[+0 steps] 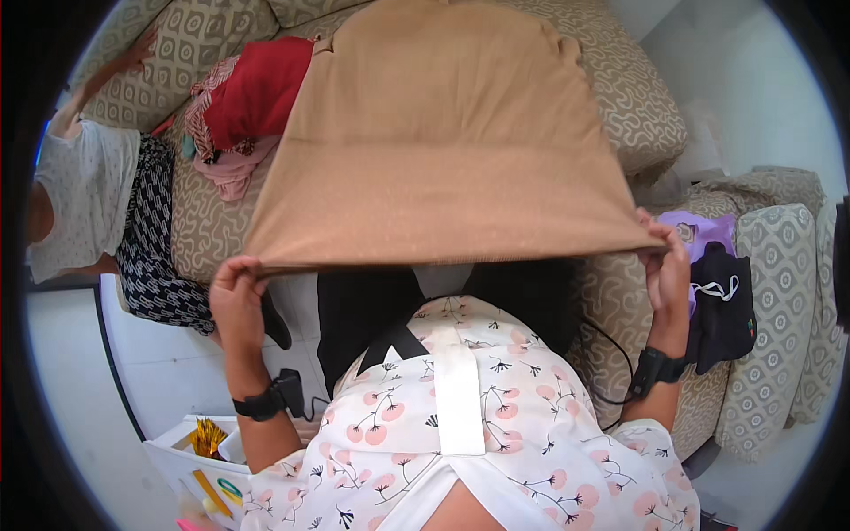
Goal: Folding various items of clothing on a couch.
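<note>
A large tan cloth, with a stitched edge nearest me, is stretched wide before my body. My left hand pinches its near left corner between thumb and fingers. At the near right corner, my right hand grips the same edge, keeping it taut. The far part of the cloth lies over the patterned sofa and hides much of the seat. Just left of it sits a heap with a red cloth on top and a pink cloth below.
Another person sits at the left, one arm reaching along the sofa back. Black and purple garments lie on the right-hand seat near my right wrist. A white drawer unit stands at lower left. Cables run from both wrist straps.
</note>
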`<state>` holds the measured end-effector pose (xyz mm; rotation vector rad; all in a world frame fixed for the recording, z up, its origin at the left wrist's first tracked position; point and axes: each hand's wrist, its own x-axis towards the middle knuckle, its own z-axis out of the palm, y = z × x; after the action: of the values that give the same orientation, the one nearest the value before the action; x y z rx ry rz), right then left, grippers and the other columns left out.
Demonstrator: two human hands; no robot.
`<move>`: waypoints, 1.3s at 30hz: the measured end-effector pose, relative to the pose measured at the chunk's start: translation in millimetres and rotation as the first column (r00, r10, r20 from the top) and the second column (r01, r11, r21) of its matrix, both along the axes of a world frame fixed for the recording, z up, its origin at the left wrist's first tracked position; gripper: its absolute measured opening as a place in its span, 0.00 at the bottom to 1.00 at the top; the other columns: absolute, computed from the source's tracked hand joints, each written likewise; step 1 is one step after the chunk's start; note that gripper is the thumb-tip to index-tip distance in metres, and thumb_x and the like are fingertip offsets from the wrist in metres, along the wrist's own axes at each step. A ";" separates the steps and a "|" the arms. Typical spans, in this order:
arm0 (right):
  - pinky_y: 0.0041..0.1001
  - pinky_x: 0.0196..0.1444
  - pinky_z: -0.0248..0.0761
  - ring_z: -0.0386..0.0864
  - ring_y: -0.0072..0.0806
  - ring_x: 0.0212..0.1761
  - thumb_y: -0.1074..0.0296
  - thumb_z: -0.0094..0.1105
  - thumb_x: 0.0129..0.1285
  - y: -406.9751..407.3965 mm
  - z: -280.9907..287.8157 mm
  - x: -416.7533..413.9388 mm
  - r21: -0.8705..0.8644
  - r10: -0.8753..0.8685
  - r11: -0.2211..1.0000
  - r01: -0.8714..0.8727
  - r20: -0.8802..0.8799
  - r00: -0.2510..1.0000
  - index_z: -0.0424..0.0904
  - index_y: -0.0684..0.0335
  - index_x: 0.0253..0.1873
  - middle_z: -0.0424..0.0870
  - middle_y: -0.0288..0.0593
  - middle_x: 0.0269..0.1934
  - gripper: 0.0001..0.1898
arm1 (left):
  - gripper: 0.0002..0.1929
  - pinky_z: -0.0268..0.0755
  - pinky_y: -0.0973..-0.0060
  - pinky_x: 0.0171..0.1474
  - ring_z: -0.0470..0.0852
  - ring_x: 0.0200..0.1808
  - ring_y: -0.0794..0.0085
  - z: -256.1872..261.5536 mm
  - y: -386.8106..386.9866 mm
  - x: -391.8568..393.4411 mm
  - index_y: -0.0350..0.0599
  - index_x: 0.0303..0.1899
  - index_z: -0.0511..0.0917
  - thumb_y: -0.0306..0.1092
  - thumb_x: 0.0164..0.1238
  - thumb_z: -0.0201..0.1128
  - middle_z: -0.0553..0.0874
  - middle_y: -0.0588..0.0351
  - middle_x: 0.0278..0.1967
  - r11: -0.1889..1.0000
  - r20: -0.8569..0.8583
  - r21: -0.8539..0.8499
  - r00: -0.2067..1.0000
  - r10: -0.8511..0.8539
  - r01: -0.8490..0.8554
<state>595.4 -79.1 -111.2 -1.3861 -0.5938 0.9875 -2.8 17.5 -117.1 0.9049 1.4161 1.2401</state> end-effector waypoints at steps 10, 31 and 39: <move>0.30 0.54 0.81 0.80 0.35 0.58 0.77 0.43 0.70 -38.2 27.0 -5.7 -0.038 0.052 0.998 -0.052 0.001 0.999 0.75 0.64 0.49 0.76 0.56 0.62 0.09 | 0.06 0.80 0.75 0.45 0.84 0.40 0.73 -4.1 -42.3 -23.3 0.41 0.45 0.77 0.21 0.74 0.53 0.82 0.56 0.44 0.998 0.090 -0.013 0.994 -0.055 0.056; 0.24 0.51 0.65 0.68 0.21 0.38 0.67 0.66 0.65 -83.9 73.3 4.4 0.379 0.210 0.918 -0.115 -0.220 0.953 0.62 0.57 0.40 0.65 0.34 0.35 0.16 | 0.09 0.77 0.69 0.52 0.82 0.43 0.69 39.2 -79.3 -39.8 0.46 0.29 0.67 0.23 0.62 0.59 0.81 0.54 0.35 0.893 0.406 0.319 0.806 -0.431 0.316; 0.33 0.68 0.72 0.74 0.33 0.63 0.71 0.59 0.67 -18.9 36.2 22.1 0.241 0.280 0.942 -0.234 -0.178 0.943 0.68 0.67 0.59 0.73 0.47 0.57 0.18 | 0.12 0.76 0.65 0.60 0.82 0.55 0.62 36.3 -1.4 10.9 0.37 0.53 0.71 0.24 0.71 0.53 0.80 0.46 0.51 0.966 0.515 0.086 0.819 -0.252 0.243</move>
<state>617.5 -97.9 -75.0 -1.0112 -0.7138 1.2240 8.1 16.2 -80.8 0.6636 0.8241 1.1813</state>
